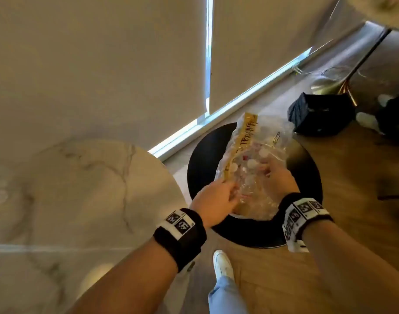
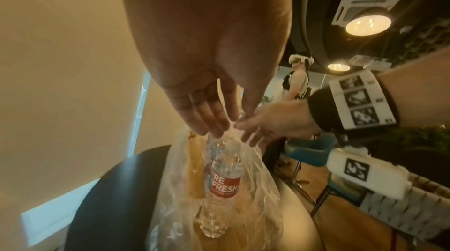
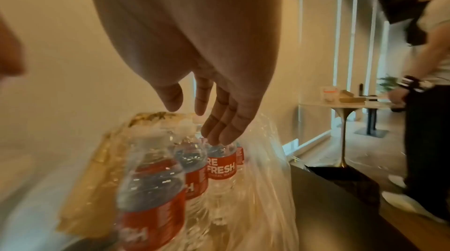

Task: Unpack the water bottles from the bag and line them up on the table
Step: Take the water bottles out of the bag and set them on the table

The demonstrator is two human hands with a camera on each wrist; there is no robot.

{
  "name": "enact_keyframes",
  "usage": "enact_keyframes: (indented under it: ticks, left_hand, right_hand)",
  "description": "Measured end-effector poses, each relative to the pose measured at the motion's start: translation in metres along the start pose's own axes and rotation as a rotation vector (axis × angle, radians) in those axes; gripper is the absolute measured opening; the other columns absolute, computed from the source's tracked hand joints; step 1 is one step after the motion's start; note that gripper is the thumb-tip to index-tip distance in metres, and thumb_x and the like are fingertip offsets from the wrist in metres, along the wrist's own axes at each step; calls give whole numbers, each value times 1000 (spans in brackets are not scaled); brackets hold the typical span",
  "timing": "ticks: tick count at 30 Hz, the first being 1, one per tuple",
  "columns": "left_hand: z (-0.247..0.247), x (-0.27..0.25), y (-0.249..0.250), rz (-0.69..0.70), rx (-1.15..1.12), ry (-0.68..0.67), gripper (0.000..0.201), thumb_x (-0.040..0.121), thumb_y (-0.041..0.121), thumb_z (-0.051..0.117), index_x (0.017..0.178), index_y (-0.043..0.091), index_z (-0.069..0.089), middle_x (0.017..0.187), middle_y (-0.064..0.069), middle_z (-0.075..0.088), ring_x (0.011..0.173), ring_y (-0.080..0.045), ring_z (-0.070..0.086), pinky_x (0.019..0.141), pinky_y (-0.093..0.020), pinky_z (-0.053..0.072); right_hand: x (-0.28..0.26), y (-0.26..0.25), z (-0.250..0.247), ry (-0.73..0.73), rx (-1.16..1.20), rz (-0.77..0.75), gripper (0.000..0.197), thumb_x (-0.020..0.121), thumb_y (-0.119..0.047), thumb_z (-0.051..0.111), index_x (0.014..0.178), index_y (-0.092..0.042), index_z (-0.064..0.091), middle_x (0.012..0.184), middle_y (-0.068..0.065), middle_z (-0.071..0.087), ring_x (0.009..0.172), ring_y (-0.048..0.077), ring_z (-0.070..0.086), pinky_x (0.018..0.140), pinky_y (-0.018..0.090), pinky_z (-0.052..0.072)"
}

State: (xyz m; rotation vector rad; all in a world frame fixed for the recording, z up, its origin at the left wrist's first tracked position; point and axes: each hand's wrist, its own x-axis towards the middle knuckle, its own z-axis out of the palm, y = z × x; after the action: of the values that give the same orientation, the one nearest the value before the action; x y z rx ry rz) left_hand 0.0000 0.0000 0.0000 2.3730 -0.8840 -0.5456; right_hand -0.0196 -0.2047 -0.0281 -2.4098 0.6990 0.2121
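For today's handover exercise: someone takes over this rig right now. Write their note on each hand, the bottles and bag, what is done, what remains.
Left hand: fingers at the clear plastic bag's opening; grip unclear.
Right hand: open, fingertips on a bottle top inside the bag.
Bag stands on the black round stool; water bottles upright inside.
Done: nothing on the marble table.
Left: lift every bottle out, line them up there.

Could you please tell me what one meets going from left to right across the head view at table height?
White marble round table → left hand → clear plastic bag of water bottles → right hand → black bundle on the wooden floor.
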Motion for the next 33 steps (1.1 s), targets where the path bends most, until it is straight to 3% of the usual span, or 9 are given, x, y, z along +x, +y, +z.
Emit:
enact_keyframes:
  ticks: [2,5,8,14,18,21,23,28,33]
  left_hand:
    - [25,40,3,-4,82,25,38,100,35,52,134,18,51,135,-1,50,117,-20,55,98,-33,50]
    - [60,79,0,-109,141,12,53,92,43,62,135,15,49,141,-9,45,128,-27,49,103,-37,48]
    - [83,93,-8,-130,132,37,54,90,41,64,135,15,48,142,-9,44,132,-26,47,108,-37,46]
    - [77,75,-18,-103,-11,94,48,97,32,59,139,15,44,148,-7,35,124,-24,53,106,-37,48]
    - [37,21,-21,-138,-126,222,41,99,39,55,135,18,50,128,4,45,103,-9,55,91,-18,50]
    - [0,-37,-35,-203,-145,348,34,96,44,56,123,23,59,109,11,47,91,0,46,76,-6,38]
    - [-23,-80,-54,-250,-176,421,29,95,41,60,118,24,61,108,11,48,92,-3,50,78,-8,39]
    - [-57,-202,-125,-412,-243,549,24,90,35,69,110,22,63,108,4,49,92,-17,61,82,-43,57]
    - [-83,-312,-185,-576,-115,622,24,89,22,72,110,11,65,104,-1,50,82,-9,52,78,-24,49]
  right_hand:
    - [25,-2,0,2,-110,-123,37,93,-42,51,130,-34,51,132,4,57,116,31,57,101,45,45]
    - [45,-4,6,-80,-419,-330,35,98,-36,49,130,-24,56,132,6,59,112,31,60,92,41,46]
    - [57,4,11,-51,-387,-322,42,98,-38,50,136,-21,46,118,9,67,103,29,65,79,35,48]
    - [43,-3,10,-35,-341,-382,37,95,-31,57,129,-15,52,117,7,64,98,28,65,75,34,49]
    - [9,-29,-11,57,-250,-426,16,93,-29,60,97,-14,60,99,4,60,82,24,61,67,35,51]
    - [-30,-62,-18,138,-289,-523,15,93,-29,62,96,-14,60,98,5,62,83,21,61,66,31,52]
    - [-59,-91,-13,167,-314,-588,16,93,-28,63,100,-13,61,98,8,65,79,21,60,63,28,47]
    - [-129,-172,46,90,-258,-714,21,94,-35,59,106,-17,60,91,4,61,65,15,51,52,19,37]
    - [-187,-250,154,-164,-128,-768,22,94,-34,58,104,-15,60,89,3,58,71,26,58,59,32,43]
